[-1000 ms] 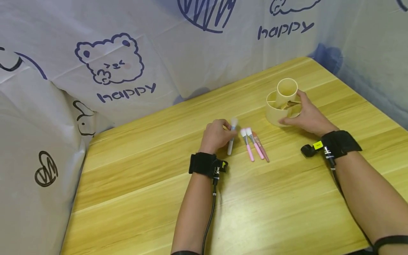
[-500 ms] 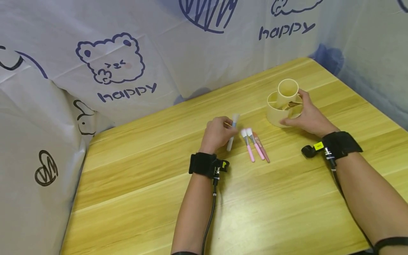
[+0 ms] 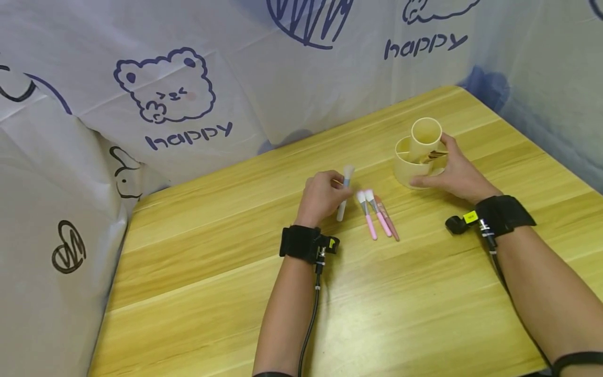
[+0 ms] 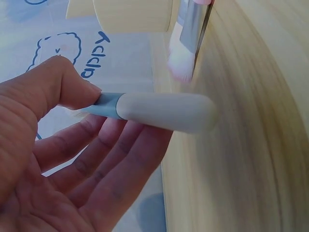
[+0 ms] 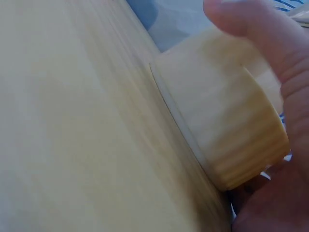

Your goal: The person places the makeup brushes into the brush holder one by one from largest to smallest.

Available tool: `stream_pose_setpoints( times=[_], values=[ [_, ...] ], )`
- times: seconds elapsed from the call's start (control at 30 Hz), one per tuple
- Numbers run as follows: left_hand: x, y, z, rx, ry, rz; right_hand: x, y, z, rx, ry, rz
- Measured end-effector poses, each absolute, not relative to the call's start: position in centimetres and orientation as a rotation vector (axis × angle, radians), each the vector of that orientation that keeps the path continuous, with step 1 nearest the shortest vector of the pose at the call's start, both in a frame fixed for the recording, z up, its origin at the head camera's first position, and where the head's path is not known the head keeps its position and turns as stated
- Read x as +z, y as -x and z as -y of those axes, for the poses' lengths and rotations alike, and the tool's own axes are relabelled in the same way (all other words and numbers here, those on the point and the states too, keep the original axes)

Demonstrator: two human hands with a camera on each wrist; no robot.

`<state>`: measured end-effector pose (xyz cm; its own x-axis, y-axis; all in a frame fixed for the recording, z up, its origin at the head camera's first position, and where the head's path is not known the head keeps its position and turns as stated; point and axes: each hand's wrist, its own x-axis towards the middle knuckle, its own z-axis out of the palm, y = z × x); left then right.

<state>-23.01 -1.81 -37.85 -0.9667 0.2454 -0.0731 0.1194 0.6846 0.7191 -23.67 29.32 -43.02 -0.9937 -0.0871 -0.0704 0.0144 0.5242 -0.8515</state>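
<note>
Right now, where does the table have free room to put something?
Bare: between the left forearm and the printed cloth; between both forearms, nearer than the three lying brushes. Crowded: from the left hand, past those brushes, to the right hand at the cream organizer.

We've got nice bright light in the head view, plus a pale glare patch on the yellow wood-grain tabletop [image 3: 358, 319]; wrist shots look kinda soft, with shadow beside the cream cylindrical holder [image 5: 217, 106].
</note>
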Motion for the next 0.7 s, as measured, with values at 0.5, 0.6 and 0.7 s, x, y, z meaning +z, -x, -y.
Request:
stream_pose_setpoints(
  times=[0.5, 0.6, 0.7],
  values=[
    [-37.73, 22.98, 1.83, 1.135, -0.322, -2.747, -42.98, 23.79, -29.41, -1.546, 0.079, -2.622],
    [-37.74, 22.97, 1.81, 1.123, -0.328, -2.754, -43.0, 23.77, -29.39, -1.576, 0.111, -2.601],
    [-37.73, 22.97, 1.8, 1.109, -0.332, -2.764, -43.06, 23.78, -29.41, -1.586, 0.136, -2.596]
  ],
)
